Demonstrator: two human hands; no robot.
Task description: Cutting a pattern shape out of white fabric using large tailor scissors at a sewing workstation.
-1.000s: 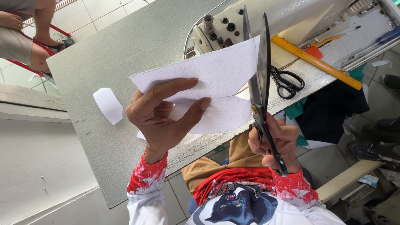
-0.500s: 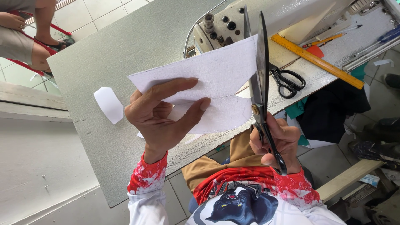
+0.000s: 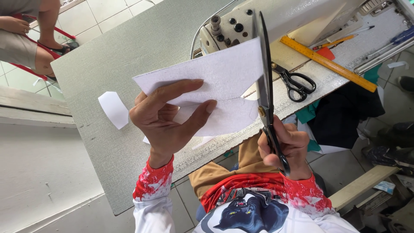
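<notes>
2 hands: both raised over the grey tabletop [image 3: 129, 56], sharing 1 sheet of white paper [image 3: 215, 82].
Head view, left hand [image 3: 166, 123]: fingers clenched on the paper, thumb across its lower fold, index finger laid along the upper panel; it grips the left half.
Head view, right hand [image 3: 286, 149]: fingers wrapped through the handles of the large scissors [image 3: 265, 92]; blades look nearly closed, though how far is hard to tell edge-on.
Paper: held in the air, apart from the tabletop, its long axis running left to right, tilted slightly up toward the right.
Key relation: the blades run almost straight away from the body, crossing the paper's long axis near its right end; the paper's edge meets the blades just above the pivot, so the cut line lies to the right of the left fingers, well apart from them.
Nearer hand: right hand is at the cut; left hand only steadies.
Around: 1 small white offcut [image 3: 113, 109] lies on the tabletop to the left; a sewing machine [image 3: 241, 21], a second pair of black scissors [image 3: 295, 82] and a yellow ruler [image 3: 327, 62] sit beyond.
</notes>
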